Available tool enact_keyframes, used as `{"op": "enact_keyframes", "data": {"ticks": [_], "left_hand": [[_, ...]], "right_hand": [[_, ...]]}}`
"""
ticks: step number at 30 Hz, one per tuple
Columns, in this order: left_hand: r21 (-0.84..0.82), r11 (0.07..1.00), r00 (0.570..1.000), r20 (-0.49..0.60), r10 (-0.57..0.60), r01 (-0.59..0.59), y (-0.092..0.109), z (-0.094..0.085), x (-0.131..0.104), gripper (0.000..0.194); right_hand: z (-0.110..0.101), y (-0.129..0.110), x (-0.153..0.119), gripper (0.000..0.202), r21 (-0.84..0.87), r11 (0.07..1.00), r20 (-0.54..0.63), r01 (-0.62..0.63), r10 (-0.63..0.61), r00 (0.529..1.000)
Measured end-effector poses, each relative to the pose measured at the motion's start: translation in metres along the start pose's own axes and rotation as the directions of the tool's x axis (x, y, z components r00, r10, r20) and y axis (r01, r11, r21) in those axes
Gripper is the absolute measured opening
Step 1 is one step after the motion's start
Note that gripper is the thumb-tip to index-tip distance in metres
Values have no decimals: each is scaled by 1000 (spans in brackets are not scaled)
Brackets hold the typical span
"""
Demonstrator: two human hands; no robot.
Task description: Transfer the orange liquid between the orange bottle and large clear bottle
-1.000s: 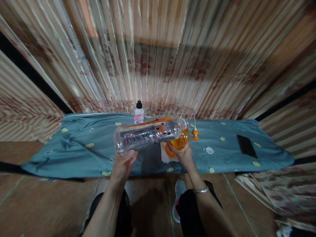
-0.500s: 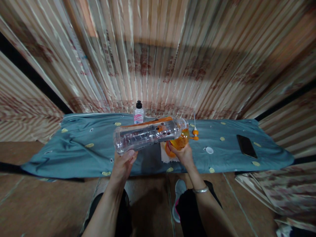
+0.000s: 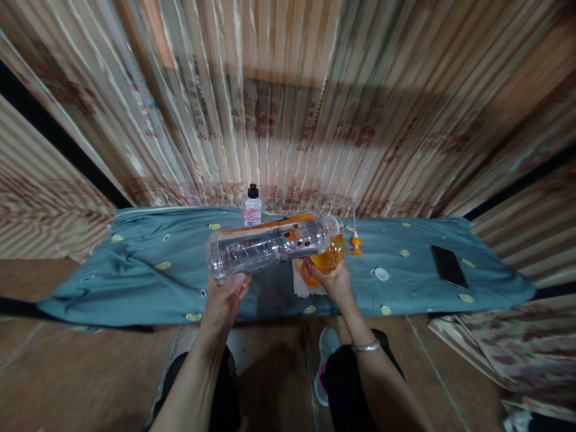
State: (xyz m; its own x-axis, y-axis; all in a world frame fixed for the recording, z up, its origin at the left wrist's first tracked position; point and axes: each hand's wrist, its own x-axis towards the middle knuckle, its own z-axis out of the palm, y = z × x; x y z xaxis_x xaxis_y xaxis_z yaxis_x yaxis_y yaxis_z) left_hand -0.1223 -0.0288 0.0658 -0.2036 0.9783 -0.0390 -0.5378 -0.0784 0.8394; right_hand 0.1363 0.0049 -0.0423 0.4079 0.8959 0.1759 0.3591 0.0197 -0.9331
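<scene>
My left hand (image 3: 228, 295) is closed around the base end of a large clear plastic bottle (image 3: 265, 245) with an orange label. The bottle lies nearly level, its uncapped neck to the right and slightly raised. That neck is over the mouth of a translucent orange spray bottle (image 3: 330, 255), which my right hand (image 3: 335, 282) grips. Whether the two mouths touch, I cannot tell. An orange and white spray pump head with a thin tube (image 3: 356, 242) stands on the cloth just right of it. Beneath the orange bottle lies a pale cloth or tissue (image 3: 303, 285).
A teal patterned cloth (image 3: 135, 270) covers the narrow table. A small bottle with a black cap (image 3: 252, 207) stands at the back. A white round cap (image 3: 381, 274) and a black phone (image 3: 449, 266) lie to the right. A striped curtain (image 3: 288, 120) hangs behind.
</scene>
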Motion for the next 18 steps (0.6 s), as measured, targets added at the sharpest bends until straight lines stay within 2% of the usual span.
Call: {"op": "enact_keyframes", "data": {"ticks": [7, 18], "left_hand": [[-8, 1000, 999, -44, 3, -3, -3, -3, 0, 40], [-36, 999, 1000, 5, -12, 12, 4, 3, -2, 47]], "right_hand": [[0, -1, 0, 73, 25, 1000, 19, -10, 9, 1000], [-1, -1, 0, 70, -2, 1000, 17, 21, -20, 1000]]}}
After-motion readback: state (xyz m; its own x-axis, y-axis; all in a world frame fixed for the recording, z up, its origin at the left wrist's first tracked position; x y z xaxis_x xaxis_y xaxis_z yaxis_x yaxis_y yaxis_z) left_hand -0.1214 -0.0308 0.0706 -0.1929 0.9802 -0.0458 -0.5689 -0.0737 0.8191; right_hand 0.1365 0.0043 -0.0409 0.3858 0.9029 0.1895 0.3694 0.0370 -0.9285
